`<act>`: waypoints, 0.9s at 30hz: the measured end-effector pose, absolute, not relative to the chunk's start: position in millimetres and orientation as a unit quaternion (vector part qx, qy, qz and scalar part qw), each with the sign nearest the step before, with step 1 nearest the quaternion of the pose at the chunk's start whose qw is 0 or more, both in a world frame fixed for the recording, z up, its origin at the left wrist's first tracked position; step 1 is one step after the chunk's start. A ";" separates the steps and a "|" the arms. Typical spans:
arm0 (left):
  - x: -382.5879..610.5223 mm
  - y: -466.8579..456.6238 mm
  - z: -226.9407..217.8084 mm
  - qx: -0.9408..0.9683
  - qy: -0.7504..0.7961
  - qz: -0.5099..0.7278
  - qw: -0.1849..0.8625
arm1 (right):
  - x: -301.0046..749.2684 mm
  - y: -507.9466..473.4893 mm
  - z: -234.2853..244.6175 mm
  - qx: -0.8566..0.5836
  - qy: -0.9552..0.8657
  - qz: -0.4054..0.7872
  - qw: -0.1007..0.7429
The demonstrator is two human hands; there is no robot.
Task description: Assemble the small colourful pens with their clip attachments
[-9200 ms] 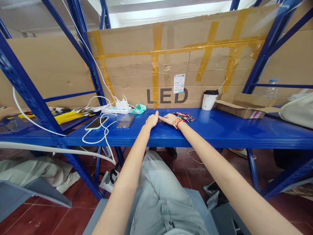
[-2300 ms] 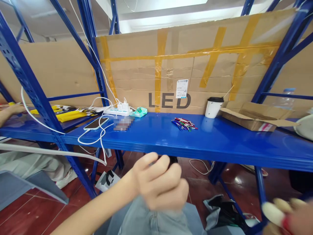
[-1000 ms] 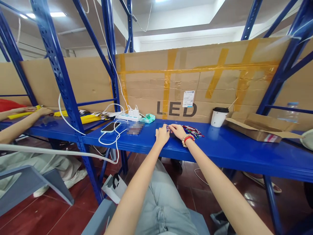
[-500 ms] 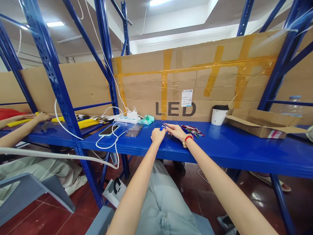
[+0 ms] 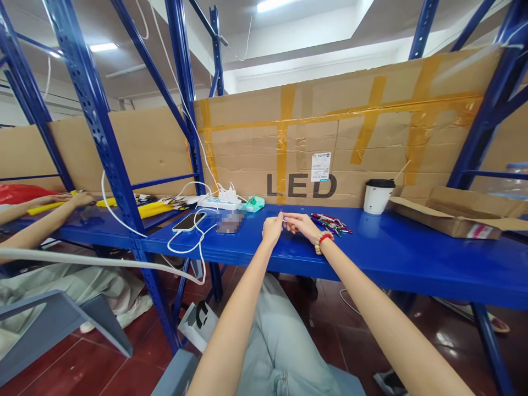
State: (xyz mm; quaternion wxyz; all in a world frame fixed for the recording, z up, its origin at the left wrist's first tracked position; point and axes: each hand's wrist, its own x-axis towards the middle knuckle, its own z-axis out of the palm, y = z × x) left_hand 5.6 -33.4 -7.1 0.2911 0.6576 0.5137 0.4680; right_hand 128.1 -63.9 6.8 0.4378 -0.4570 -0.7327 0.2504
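My left hand [image 5: 272, 230] is closed above the blue tabletop [image 5: 247, 250], its thumb pointing up. My right hand [image 5: 300, 223] meets it from the right, fingers bent and pressed together at the left thumb. A thin pale glint shows between the fingertips, but the fingers hide most of whatever is there. Just right of my right hand lies a small pile of slim, shiny, pen-like pieces [image 5: 332, 224] in red, green and purple; their exact kind is too small to tell.
Left of my hands are a phone [image 5: 188, 221], a white power strip [image 5: 220, 201] with cables, and a green packet [image 5: 253, 204]. To the right stand a lidded paper cup [image 5: 377, 197] and an open cardboard box [image 5: 451, 223]. Another person's arms [image 5: 61, 214] are at far left.
The blue piece that showed at my left hand is now out of sight. My right fingers have curled in closer against the left hand. The whole view has shifted slightly.
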 end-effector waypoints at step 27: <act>0.6 -29.6 -5.3 0.674 0.566 0.426 0.209 | 133.2 -60.3 3.0 -0.461 -0.812 0.068 0.352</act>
